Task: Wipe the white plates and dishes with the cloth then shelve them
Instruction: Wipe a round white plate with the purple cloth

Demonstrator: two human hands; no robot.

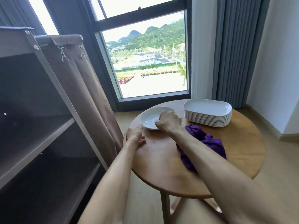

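Round white dish [151, 121] on round wooden table [239, 152] is gripped at near rim by right hand [169, 121], fingers curled. Left hand [135, 135] rests relaxed on table edge. Purple cloth [208, 143] lies unused; dish could get shelved unwiped, or slip off the edge.

Bare tabletop [161, 159] beside cloth [208, 143]

Bright daylight pours in through the window [145, 50] at twelve o'clock, overexposing the sky. The shelf [32, 126] at nine o'clock sits in dim shadow. Straight lines bow near the edges; detail is slightly soft.
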